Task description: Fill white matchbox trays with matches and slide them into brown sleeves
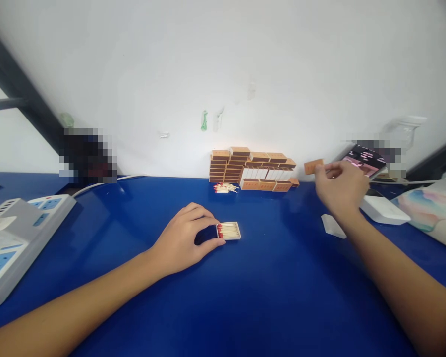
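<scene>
Blue table (275,297), white wall (223,59) behind, power strips (15,233) left

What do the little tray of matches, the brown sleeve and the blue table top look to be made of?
The tray by the left hand looks like thin white card, matt, holding pale wooden sticks with red heads. The brown sleeve in the right hand seems plain matt card. The table top looks like smooth blue laminate or plastic, with soft sheen.
</scene>
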The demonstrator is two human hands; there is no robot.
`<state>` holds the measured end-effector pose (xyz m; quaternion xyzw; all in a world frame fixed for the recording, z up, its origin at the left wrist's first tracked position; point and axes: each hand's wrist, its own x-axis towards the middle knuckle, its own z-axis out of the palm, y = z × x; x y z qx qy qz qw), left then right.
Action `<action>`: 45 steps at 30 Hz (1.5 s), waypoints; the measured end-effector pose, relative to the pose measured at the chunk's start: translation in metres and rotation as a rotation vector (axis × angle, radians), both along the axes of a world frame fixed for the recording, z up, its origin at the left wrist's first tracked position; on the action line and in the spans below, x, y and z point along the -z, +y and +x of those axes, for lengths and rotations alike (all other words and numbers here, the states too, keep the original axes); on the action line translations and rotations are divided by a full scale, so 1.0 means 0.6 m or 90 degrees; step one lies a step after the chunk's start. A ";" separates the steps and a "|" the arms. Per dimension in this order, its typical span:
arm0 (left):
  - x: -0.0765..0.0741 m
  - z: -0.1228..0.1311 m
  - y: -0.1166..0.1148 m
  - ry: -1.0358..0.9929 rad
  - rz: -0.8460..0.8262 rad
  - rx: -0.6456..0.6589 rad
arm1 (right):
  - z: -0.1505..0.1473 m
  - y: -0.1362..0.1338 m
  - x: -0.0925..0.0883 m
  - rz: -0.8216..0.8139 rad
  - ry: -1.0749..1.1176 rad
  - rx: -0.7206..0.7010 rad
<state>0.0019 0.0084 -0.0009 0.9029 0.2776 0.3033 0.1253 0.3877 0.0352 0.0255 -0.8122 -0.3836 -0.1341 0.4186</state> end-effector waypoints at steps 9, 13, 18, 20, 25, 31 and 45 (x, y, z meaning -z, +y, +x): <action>-0.005 -0.002 0.005 -0.091 0.043 -0.096 | -0.194 -0.073 -0.010 0.107 0.247 -0.450; -0.006 -0.002 0.004 -0.114 0.040 -0.153 | -0.231 -0.090 0.009 -0.027 0.295 -0.598; -0.004 -0.001 0.005 -0.120 0.032 -0.162 | -0.220 -0.083 0.014 -0.097 0.344 -0.655; -0.003 -0.001 0.005 -0.117 0.031 -0.161 | -0.215 -0.080 0.014 -0.110 0.364 -0.670; -0.002 -0.003 0.007 -0.109 0.033 -0.162 | -0.208 -0.078 0.017 -0.134 0.361 -0.713; -0.002 -0.004 0.008 -0.094 0.029 -0.156 | -0.203 -0.076 0.018 -0.157 0.351 -0.737; -0.007 -0.004 0.006 -0.114 0.036 -0.130 | -0.190 -0.074 0.022 -0.216 0.365 -0.796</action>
